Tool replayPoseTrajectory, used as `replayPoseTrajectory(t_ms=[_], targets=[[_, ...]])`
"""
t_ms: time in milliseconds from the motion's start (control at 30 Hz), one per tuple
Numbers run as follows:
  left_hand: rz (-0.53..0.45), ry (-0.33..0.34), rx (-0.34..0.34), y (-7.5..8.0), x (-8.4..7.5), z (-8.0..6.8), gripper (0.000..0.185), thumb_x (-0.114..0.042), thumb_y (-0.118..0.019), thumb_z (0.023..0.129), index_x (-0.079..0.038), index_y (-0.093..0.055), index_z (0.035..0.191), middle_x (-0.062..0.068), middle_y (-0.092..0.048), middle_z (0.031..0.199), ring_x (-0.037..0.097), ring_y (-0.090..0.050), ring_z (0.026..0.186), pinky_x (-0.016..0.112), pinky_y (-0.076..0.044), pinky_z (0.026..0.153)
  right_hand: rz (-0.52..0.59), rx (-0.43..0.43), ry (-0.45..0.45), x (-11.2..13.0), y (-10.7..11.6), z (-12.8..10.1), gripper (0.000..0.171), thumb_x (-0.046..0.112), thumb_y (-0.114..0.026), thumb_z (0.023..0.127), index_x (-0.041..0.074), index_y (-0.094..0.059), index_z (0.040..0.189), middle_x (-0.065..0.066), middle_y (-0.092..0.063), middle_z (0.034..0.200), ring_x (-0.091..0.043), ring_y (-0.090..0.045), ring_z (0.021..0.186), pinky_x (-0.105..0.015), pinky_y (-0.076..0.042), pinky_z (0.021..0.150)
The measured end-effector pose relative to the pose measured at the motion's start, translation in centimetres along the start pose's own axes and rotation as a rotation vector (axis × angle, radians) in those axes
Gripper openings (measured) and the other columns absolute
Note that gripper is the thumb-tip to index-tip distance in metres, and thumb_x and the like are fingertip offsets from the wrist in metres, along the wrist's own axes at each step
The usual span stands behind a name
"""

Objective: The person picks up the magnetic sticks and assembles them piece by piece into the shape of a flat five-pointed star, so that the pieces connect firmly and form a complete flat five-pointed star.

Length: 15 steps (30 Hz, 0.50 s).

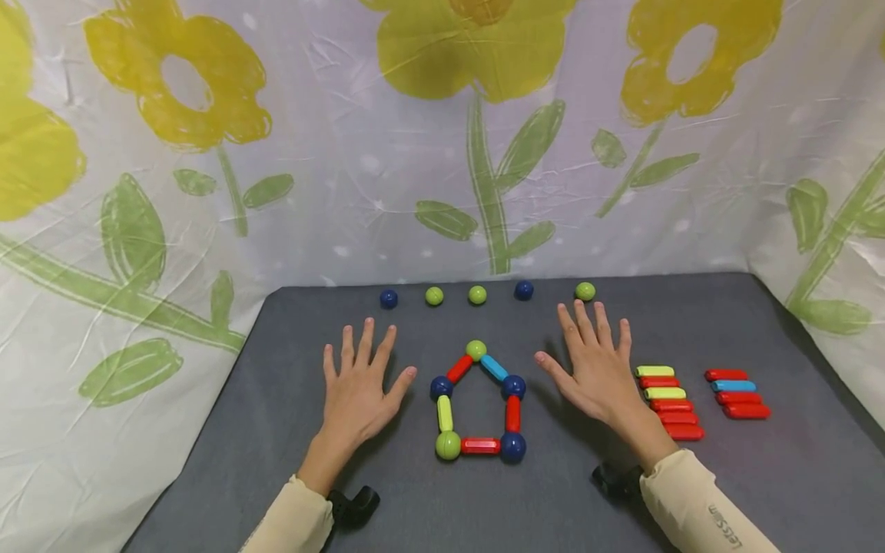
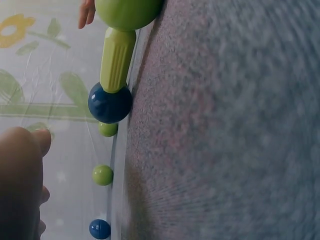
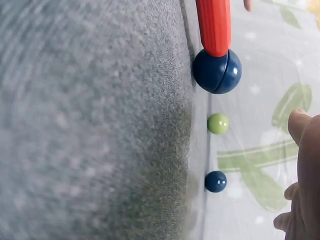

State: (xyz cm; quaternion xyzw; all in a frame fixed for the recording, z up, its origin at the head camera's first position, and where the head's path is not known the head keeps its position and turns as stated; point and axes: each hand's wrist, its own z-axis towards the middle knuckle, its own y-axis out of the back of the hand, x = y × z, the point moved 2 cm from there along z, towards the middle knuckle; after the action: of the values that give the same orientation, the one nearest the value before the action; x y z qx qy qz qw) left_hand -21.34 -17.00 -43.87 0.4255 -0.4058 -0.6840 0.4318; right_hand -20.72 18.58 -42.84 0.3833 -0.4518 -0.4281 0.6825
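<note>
Left hand and right hand flat, fingers spread wide, flanking glossy rod-and-ball house on grey felt mat; sleeve print unreadable

head overhead; wrists mat-level, sideways, sharing house.

left hand flat, fingers spread, right hand likewise

So the house-shaped figure lies mid-surface, left hand flat just to its left, right hand flat just to its right. A row of balls lies behind them, and two stacks of sticks lie further right.
</note>
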Motion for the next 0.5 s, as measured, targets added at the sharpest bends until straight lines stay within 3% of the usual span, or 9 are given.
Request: replayPoseTrajectory(t_ms=[133,200,267,300,333,367,400,433,500], targets=[[-0.020,-0.019,-0.013,-0.1,-0.4,0.1,0.077,-0.064,-0.047,0.099,-0.025,-0.028,0.162,0.012,-0.014,0.172,0.042,-0.004,0.159,0.069,0.000,0.121,0.027,0.005,0.006,0.0,0.1,-0.2,0.084,0.064,-0.043,0.100,0.014,-0.019,0.164,-0.017,-0.016,0.171,-0.042,-0.004,0.159,-0.071,0.003,0.120],[-0.056,-0.059,-0.073,0.0,-0.8,0.0,0.069,-0.060,-0.050,0.099,-0.021,-0.044,0.155,0.014,-0.036,0.164,0.040,-0.026,0.154,0.068,-0.011,0.121,0.118,-0.014,0.003,0.1,0.2,-0.4,0.074,0.059,-0.044,0.103,0.011,-0.036,0.158,-0.017,-0.037,0.163,-0.038,-0.029,0.153,-0.065,-0.014,0.121],[-0.151,-0.118,-0.166,0.2,-1.4,-0.1,0.045,-0.051,-0.056,0.100,-0.014,-0.071,0.120,0.012,-0.069,0.127,0.030,-0.063,0.120,0.052,-0.040,0.108,0.303,-0.009,-0.007,0.4,0.3,-0.6,0.058,0.051,-0.045,0.105,0.005,-0.062,0.136,-0.017,-0.068,0.131,-0.033,-0.062,0.124,-0.051,-0.043,0.107],[-0.206,-0.160,-0.214,0.4,-1.7,-0.3,0.036,-0.044,-0.059,0.099,-0.012,-0.074,0.096,0.008,-0.074,0.099,0.023,-0.069,0.092,0.040,-0.049,0.091,0.390,-0.008,-0.003,0.6,0.2,-0.7,0.051,0.047,-0.047,0.106,0.004,-0.072,0.118,-0.013,-0.075,0.107,-0.028,-0.071,0.099,-0.043,-0.052,0.089],[-0.266,-0.204,-0.252,0.5,-2.1,-0.4,0.037,-0.039,-0.061,0.099,-0.013,-0.068,0.074,0.002,-0.067,0.072,0.015,-0.062,0.066,0.028,-0.048,0.071,0.478,-0.004,0.006,0.9,0.2,-0.9,0.046,0.042,-0.049,0.106,0.004,-0.075,0.098,-0.009,-0.073,0.083,-0.022,-0.069,0.076,-0.036,-0.053,0.070],[-0.312,-0.248,-0.287,0.7,-2.5,-0.6,0.044,-0.033,-0.063,0.099,-0.015,-0.057,0.059,-0.004,-0.053,0.055,0.007,-0.046,0.049,0.020,-0.038,0.054,0.549,0.012,0.007,1.1,0.1,-1.1,0.046,0.039,-0.051,0.106,0.005,-0.072,0.082,-0.004,-0.066,0.066,-0.016,-0.060,0.058,-0.031,-0.047,0.055],[-0.357,-0.288,-0.308,0.8,-2.9,-0.7,0.052,-0.028,-0.064,0.098,-0.018,-0.045,0.051,-0.009,-0.039,0.047,0.002,-0.031,0.043,0.017,-0.024,0.046,0.607,0.032,0.007,1.3,-0.1,-1.3,0.047,0.036,-0.053,0.106,0.007,-0.068,0.072,0.001,-0.056,0.056,-0.011,-0.051,0.049,-0.027,-0.039,0.047],[-0.388,-0.325,-0.322,0.8,-3.3,-0.8,0.056,-0.025,-0.065,0.097,-0.019,-0.037,0.049,-0.010,-0.029,0.045,-0.001,-0.020,0.043,0.017,-0.015,0.046,0.629,0.055,0.016,1.5,-0.4,-1.5,0.046,0.034,-0.056,0.105,0.008,-0.064,0.068,0.002,-0.050,0.053,-0.009,-0.045,0.046,-0.025,-0.034,0.045],[-0.396,-0.397,-0.332,0.9,-4.1,-0.9,0.053,-0.023,-0.068,0.094,-0.021,-0.037,0.051,-0.012,-0.029,0.049,-0.003,-0.021,0.047,0.016,-0.019,0.049,0.606,0.084,0.042,1.8,-0.9,-1.9,0.034,0.032,-0.064,0.101,0.012,-0.064,0.073,0.006,-0.050,0.061,-0.006,-0.042,0.051,-0.022,-0.033,0.048]])
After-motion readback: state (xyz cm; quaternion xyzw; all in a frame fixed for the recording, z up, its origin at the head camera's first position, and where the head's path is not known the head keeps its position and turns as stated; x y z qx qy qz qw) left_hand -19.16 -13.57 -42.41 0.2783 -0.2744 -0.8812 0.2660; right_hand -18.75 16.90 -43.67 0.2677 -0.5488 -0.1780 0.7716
